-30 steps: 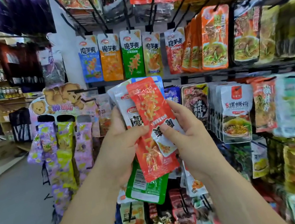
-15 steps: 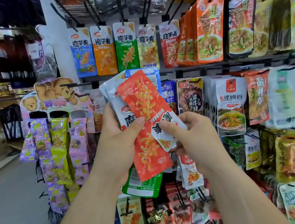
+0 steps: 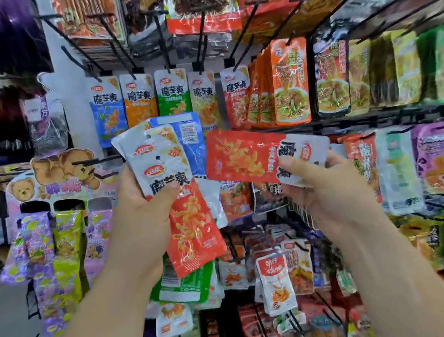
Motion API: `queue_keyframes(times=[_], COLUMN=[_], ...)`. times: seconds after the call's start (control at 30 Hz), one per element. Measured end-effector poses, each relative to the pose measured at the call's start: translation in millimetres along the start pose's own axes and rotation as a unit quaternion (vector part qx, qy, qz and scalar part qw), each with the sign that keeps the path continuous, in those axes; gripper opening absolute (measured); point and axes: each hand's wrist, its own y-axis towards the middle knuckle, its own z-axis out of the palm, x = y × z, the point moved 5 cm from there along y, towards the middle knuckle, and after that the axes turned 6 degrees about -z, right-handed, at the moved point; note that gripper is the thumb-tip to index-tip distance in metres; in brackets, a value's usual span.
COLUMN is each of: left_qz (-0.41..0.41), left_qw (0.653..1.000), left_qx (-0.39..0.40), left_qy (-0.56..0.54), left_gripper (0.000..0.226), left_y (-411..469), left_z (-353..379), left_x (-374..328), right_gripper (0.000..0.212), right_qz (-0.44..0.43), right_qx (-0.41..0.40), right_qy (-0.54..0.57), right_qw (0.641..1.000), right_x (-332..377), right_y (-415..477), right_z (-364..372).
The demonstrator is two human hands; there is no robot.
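Your right hand (image 3: pixel 333 193) pinches the red foil snack packet (image 3: pixel 242 156); turn it upright for hanging (left hand (image 3: pixel 141 220) grips the mixed stack of foil packets (image 3: pixel 155 162)).

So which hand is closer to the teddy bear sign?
Left. The left hand, gripping a bunch of packets, is just right of the teddy bear sign; the right hand, pinching one red packet, is farther right.
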Motion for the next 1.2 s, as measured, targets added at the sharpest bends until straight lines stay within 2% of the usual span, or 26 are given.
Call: queue_keyframes(times=[0.1,0.27,0.3,0.4,0.53,0.63,0.7,0.73,1.0,1.2], left_qz=[0.021,0.045,0.049,0.06,0.054,0.051,0.051,0.051,0.037,0.041], left_qw=[1.0,0.999,0.999,0.998,0.997,0.997,0.997,0.997,0.998,0.997], left_qx=[-0.004,-0.004,-0.001,0.015,0.044,0.058,0.059,0.056,0.054,0.066], left_qy=[0.008,-0.001,-0.002,-0.006,-0.022,-0.016,-0.005,0.0,0.009,0.022], left_gripper=[0.042,0.04,0.039,0.039,0.038,0.039,0.039,0.04,0.041,0.038], left_y=[8.2,26.8,31.7,45.9,68.5,83.0,89.6,92.8,105.9,108.3], left_z=[-4.5,-0.8,1.9,14.8,33.7,41.3,41.5,39.7,23.3,25.7], left_x=[-8.6,-29.5,-33.6,-44.2,-47.2,-44.8,-41.9,-40.2,-31.0,-35.2], right_gripper=[0.014,0.008,0.004,0.009,0.001,0.011,0.031,0.034,0.039,0.05], right_qz=[-0.024,-0.076,-0.088,-0.134,-0.153,-0.159,-0.148,-0.144,-0.145,-0.138], right_qx=[0.043,0.039,0.049,0.065,0.022,0.003,-0.009,-0.016,-0.052,-0.073], right_qy=[0.005,-0.079,-0.109,-0.201,-0.218,-0.238,-0.252,-0.259,-0.248,-0.269], right_qw=[0.999,0.993,0.989,0.968,0.964,0.958,0.956,0.955,0.957,0.95], right_x=[22.7,59.1,65.0,79.5,94.8,94.4,86.1,81.5,79.5,87.3], right_y=[15.3,53.7,63.6,95.3,136.6,162.3,175.0,180.6,188.3,192.8], right_z=[2.8,15.6,21.2,40.3,59.0,67.3,70.2,71.1,78.9,79.0])
